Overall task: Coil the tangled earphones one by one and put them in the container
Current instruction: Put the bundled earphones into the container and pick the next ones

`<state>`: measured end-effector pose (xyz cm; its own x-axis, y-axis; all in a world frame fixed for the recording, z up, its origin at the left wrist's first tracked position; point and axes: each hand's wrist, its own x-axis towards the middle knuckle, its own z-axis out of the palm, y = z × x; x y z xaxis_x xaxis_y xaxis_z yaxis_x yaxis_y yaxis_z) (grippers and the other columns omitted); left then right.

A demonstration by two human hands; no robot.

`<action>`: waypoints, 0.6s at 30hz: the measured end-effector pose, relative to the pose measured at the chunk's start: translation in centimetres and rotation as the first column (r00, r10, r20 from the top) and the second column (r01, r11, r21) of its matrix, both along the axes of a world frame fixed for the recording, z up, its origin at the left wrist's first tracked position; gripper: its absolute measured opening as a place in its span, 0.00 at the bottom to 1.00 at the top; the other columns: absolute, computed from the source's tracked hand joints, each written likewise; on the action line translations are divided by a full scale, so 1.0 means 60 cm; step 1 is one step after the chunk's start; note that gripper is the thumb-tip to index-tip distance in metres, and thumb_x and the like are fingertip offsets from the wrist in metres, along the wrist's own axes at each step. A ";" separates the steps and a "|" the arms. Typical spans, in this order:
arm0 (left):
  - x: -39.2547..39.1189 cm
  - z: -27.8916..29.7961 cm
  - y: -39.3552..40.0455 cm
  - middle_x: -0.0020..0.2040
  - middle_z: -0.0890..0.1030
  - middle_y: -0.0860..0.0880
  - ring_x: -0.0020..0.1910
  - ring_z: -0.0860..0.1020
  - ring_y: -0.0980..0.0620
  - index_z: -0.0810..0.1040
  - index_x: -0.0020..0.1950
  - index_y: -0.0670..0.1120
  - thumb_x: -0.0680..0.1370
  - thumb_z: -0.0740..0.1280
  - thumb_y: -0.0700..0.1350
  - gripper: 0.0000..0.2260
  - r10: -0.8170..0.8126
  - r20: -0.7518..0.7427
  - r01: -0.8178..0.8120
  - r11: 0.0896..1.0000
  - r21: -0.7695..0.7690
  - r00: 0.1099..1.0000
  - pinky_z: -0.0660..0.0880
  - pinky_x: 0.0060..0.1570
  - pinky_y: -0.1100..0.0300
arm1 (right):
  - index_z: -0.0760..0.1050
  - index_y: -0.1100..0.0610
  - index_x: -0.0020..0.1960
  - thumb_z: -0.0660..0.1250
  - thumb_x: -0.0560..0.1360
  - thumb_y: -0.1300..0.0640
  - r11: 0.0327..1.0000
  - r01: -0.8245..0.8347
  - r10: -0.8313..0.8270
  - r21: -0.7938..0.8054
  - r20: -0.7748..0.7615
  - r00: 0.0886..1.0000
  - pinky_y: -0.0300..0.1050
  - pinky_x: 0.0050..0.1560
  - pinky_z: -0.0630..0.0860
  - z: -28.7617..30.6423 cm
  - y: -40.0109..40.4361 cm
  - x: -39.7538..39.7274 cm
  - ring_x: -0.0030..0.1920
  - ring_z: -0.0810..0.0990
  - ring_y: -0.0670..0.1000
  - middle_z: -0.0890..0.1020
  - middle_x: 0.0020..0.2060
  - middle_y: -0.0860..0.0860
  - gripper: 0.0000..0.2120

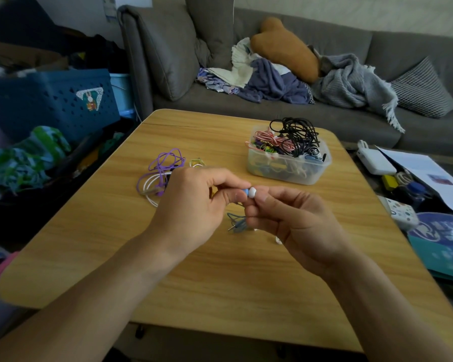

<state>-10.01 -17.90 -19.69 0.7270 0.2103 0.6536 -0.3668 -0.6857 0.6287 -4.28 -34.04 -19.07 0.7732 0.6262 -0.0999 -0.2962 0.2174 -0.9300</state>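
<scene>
I see a blue-and-white earbud [249, 192] pinched between both hands above the middle of the wooden table [94, 246]. My left hand [191, 207] curls its fingertips onto the blue end; my right hand [293, 218] clamps thumb and forefinger on the white tip. Its grey-blue cord [236, 222] hangs below them, plug showing. Purple and white earphones [160, 176] lie far left; the clear container [288, 163], heaped with cables, sits far right.
</scene>
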 end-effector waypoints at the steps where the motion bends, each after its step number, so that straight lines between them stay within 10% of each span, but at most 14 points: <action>1: 0.000 0.000 0.000 0.39 0.81 0.62 0.37 0.77 0.70 0.86 0.45 0.44 0.70 0.75 0.39 0.05 0.000 0.004 0.000 1.000 0.006 1.000 0.68 0.40 0.77 | 0.80 0.67 0.50 0.68 0.70 0.62 1.000 0.000 0.000 0.001 0.003 1.000 0.40 0.38 0.81 -0.001 0.000 0.000 0.35 0.83 0.50 0.84 0.36 0.59 0.12; 18: -0.001 0.000 -0.003 0.35 0.80 0.53 0.35 0.76 0.56 0.85 0.43 0.40 0.70 0.72 0.35 0.04 -0.038 0.109 0.012 0.975 0.223 0.993 0.74 0.38 0.62 | 0.83 0.66 0.45 0.70 0.67 0.62 0.998 0.059 -0.058 0.016 -0.066 0.996 0.41 0.36 0.81 -0.006 0.009 -0.009 0.33 0.83 0.50 0.84 0.37 0.60 0.09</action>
<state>-10.06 -18.08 -19.69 0.6498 0.0335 0.7594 -0.4450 -0.7932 0.4157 -4.83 -33.52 -19.45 0.8009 0.5822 -0.1404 -0.3423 0.2527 -0.9050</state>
